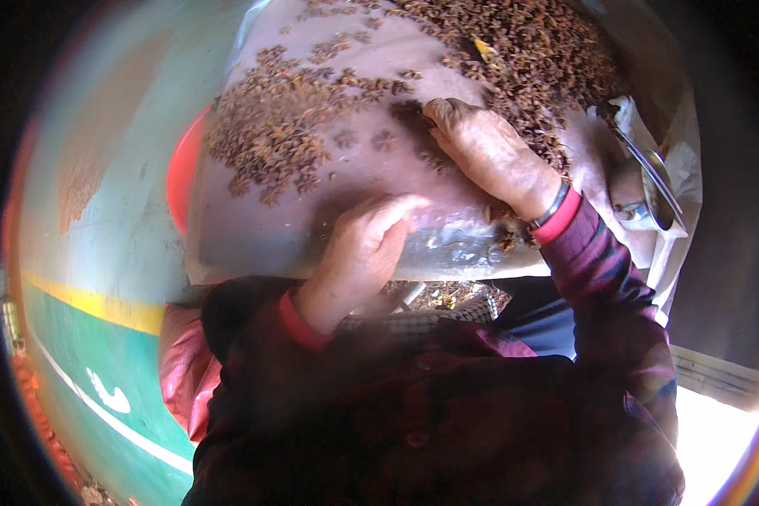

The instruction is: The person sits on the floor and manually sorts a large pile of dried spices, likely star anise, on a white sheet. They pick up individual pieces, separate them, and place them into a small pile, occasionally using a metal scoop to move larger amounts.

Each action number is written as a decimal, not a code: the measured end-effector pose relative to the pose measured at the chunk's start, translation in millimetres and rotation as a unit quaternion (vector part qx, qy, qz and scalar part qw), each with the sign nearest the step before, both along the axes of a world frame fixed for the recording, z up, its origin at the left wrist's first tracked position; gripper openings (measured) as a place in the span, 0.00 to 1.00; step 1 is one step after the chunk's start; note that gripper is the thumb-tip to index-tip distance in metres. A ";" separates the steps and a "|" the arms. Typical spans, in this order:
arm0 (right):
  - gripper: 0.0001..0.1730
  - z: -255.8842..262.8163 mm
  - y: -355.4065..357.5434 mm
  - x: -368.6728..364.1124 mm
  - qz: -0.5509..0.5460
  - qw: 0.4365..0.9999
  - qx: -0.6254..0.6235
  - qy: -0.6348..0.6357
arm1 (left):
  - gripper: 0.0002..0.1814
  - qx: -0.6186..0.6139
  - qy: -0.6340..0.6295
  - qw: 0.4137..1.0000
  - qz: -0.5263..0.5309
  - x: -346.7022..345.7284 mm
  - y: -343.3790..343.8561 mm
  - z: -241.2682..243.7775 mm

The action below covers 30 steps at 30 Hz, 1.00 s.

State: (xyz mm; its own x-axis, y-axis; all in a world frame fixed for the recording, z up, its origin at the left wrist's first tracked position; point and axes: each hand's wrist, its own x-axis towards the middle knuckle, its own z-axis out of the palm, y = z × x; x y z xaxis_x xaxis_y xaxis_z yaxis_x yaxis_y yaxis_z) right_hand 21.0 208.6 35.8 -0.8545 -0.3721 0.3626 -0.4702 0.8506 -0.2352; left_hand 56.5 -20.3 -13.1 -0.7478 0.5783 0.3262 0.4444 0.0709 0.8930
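Note:
Dried star anise pods lie on a table covered with a clear plastic sheet (pixel 354 171). My right hand (pixel 484 148) is bent over the middle of the sheet, between a smaller spread of pods (pixel 272 126) on the left and a large heap (pixel 544 57) at the far right. Its fingertips point down and are hidden; dark blurred pods (pixel 411 114) show beside them. Nearer the table's front edge, my left hand (pixel 373 240) hovers with fingers half curled and slightly blurred. Whether anything sits inside either hand cannot be seen.
A pair of scissors (pixel 654 174) rests on crumpled white plastic (pixel 677 183) at the right edge. A yellow leaf (pixel 484 49) lies in the heap. The rim of a red basin (pixel 186 171) shows at the left, beside a painted wall (pixel 120 158). A red sack (pixel 186 367) stands below it.

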 end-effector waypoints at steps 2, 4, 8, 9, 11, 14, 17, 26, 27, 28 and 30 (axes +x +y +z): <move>0.11 -5.3 -4.3 -12.1 -0.052 0.997 0.053 -0.028 | 0.11 -0.033 -0.111 0.993 -0.003 1.5 -0.1 2.3; 0.10 -2.2 -7.3 -8.7 -0.057 0.996 0.064 -0.040 | 0.13 -0.088 -0.210 0.974 0.002 2.8 0.5 3.8; 0.08 16.8 -21.5 36.5 0.004 0.996 -0.052 -0.072 | 0.17 0.084 -0.256 0.961 0.065 7.0 2.2 4.1; 0.06 22.9 -25.3 56.5 0.035 0.990 -0.093 -0.104 | 0.16 0.101 -0.305 0.946 0.043 9.0 3.0 4.3; 0.05 26.9 -37.9 90.7 0.062 0.941 -0.263 -0.206 | 0.14 0.142 -0.403 0.904 -0.017 13.6 4.4 5.5; 0.03 22.4 -46.0 118.5 -0.046 0.901 -0.350 -0.253 | 0.07 0.151 -0.303 0.940 -0.046 22.8 10.7 9.7; 0.05 7.4 -54.2 126.9 -0.109 0.757 -0.552 -0.332 | 0.04 0.185 -0.304 0.930 -0.091 30.7 15.2 16.6; 0.14 28.2 -33.6 113.2 0.074 0.884 -0.165 -0.431 | 0.08 0.431 -0.518 0.733 -0.095 6.9 -18.0 10.3; 0.11 31.9 -32.4 102.9 -0.010 0.894 -0.239 -0.380 | 0.09 0.464 -0.527 0.709 -0.071 3.7 -18.7 7.9; 0.10 30.9 -32.9 82.3 -0.027 0.944 -0.175 -0.278 | 0.09 0.456 -0.519 0.722 -0.047 4.2 -18.1 6.2; 0.09 24.5 -36.0 34.5 -0.011 0.992 -0.086 -0.089 | 0.10 0.436 -0.542 0.718 -0.022 6.2 -14.1 4.1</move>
